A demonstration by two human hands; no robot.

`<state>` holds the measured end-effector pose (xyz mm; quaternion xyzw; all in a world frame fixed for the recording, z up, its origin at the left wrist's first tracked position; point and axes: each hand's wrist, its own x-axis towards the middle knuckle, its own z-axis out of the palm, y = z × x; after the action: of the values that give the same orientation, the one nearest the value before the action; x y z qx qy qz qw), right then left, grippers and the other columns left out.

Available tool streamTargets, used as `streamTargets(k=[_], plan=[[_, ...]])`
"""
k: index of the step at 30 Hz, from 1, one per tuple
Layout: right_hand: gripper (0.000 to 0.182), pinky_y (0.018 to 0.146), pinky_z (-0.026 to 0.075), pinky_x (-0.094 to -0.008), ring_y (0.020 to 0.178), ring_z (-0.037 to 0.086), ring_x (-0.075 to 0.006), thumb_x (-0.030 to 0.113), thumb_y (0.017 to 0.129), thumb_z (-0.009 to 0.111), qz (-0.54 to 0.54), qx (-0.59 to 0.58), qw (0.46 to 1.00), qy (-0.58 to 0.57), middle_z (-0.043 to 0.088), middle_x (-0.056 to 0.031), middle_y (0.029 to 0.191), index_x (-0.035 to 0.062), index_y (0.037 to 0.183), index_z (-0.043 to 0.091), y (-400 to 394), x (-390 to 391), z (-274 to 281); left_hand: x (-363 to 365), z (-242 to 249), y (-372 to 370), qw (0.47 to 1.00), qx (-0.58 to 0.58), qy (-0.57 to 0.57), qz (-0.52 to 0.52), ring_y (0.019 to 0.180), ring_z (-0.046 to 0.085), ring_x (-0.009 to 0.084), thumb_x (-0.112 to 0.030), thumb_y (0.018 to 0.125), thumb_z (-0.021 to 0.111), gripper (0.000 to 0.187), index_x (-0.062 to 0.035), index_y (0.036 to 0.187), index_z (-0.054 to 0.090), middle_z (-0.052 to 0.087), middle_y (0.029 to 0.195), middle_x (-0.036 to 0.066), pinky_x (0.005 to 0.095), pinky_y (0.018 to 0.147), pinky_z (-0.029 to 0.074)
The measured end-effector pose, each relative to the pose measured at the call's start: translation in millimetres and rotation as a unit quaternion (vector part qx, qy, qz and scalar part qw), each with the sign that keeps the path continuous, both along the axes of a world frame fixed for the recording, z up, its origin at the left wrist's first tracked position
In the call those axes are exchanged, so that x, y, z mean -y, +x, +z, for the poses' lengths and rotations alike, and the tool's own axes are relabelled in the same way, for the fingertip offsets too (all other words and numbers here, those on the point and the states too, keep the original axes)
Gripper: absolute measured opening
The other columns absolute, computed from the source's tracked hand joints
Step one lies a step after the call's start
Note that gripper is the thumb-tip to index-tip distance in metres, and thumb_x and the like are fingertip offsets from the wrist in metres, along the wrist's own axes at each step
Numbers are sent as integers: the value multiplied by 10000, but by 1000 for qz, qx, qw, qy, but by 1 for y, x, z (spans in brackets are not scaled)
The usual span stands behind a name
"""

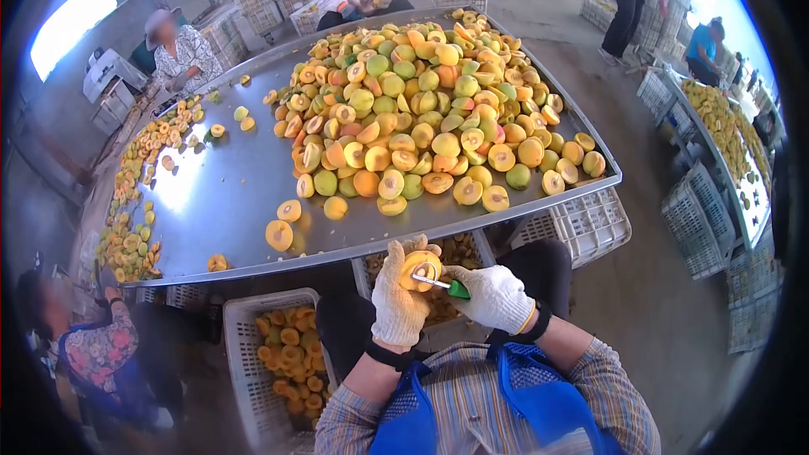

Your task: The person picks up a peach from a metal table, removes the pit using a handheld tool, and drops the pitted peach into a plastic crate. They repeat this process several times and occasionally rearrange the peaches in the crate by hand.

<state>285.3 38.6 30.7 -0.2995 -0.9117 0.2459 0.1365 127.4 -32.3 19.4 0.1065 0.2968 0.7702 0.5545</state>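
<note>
My left hand, in a white knit glove, is closed around an apricot half with its cut face turned up. My right hand, gloved the same way, grips the green handle of a pitting tool. The tool's metal end lies across the cut face of the fruit, by its centre. Both hands are just in front of the metal table's near edge, above a white crate of fruit pieces between my knees.
A metal table bears a large heap of halved apricots and more pieces along its left edge. A crate of apricot halves stands at my left and another crate at my right. Several people sit around the table.
</note>
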Motion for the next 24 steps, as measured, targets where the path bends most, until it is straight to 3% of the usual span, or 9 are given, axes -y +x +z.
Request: streamTargets(k=[8, 11, 13, 15, 16, 19, 20, 22, 24], plan=[[175, 573, 542, -438, 630, 669, -340, 306, 861, 671, -1, 31, 996, -79, 677, -127, 705, 147, 910, 726, 0, 6, -28, 3, 8, 19, 997, 43, -71, 2, 833, 650, 312, -501, 1015, 473, 508, -23, 1006, 645, 665, 939, 163, 423, 725, 542], [177, 583, 544, -453, 628, 673, -340, 311, 848, 662, 78, 60, 994, -56, 673, -125, 693, 150, 857, 734, 7, -7, -26, 0, 7, 25, 989, -92, -114, 28, 759, 609, 268, -429, 1033, 471, 450, -12, 936, 609, 615, 842, 140, 386, 660, 509], [240, 618, 550, -451, 676, 683, -353, 305, 806, 664, 35, 61, 985, -159, 672, -165, 701, 73, 842, 714, 14, 8, -12, -1, -10, 11, 994, -70, -71, -38, 730, 616, 246, -465, 1016, 487, 449, -49, 887, 600, 605, 822, 125, 366, 609, 516], [251, 653, 549, -453, 739, 684, -375, 282, 786, 667, 114, -46, 947, -297, 676, -193, 733, 42, 849, 704, 8, 19, -37, 1, 0, 12, 987, -139, 0, -77, 678, 616, 234, -510, 989, 514, 434, -89, 934, 600, 611, 821, 102, 348, 549, 511], [260, 678, 548, -447, 784, 682, -385, 291, 779, 684, 169, -65, 904, -388, 677, -205, 754, 49, 873, 701, 4, 19, -36, 9, 23, 5, 973, -136, 41, -181, 776, 638, 263, -453, 992, 513, 424, -46, 1038, 624, 657, 905, 154, 372, 717, 542], [196, 662, 542, -450, 770, 677, -392, 223, 790, 640, 41, 52, 983, -173, 678, -201, 763, 56, 872, 704, 3, 5, -48, 2, 41, 18, 957, -256, -29, -137, 672, 610, 227, -440, 1002, 478, 439, -35, 911, 621, 646, 795, 151, 324, 617, 501], [174, 659, 538, -462, 771, 666, -418, 191, 780, 620, 44, 0, 995, -95, 672, -207, 760, 60, 861, 702, 6, -1, -51, -3, 37, 20, 926, -363, -64, -86, 660, 604, 215, -442, 1007, 452, 468, -30, 849, 607, 639, 759, 140, 310, 604, 486], [135, 588, 521, -418, 663, 673, -330, 159, 770, 631, 39, -45, 989, -134, 649, -164, 676, 32, 805, 661, 5, 5, -58, -3, 36, 21, 880, -464, -93, -34, 648, 597, 202, -444, 1012, 426, 505, -24, 786, 594, 632, 724, 130, 295, 591, 471], [145, 547, 479, -366, 583, 609, -175, 146, 718, 693, 163, -94, 873, -449, 637, -87, 629, 9, 724, 647, 2, 16, -51, 1, 57, 24, 924, -356, -43, -135, 640, 592, 187, -434, 1006, 452, 504, -22, 754, 595, 632, 703, 95, 278, 589, 464]])
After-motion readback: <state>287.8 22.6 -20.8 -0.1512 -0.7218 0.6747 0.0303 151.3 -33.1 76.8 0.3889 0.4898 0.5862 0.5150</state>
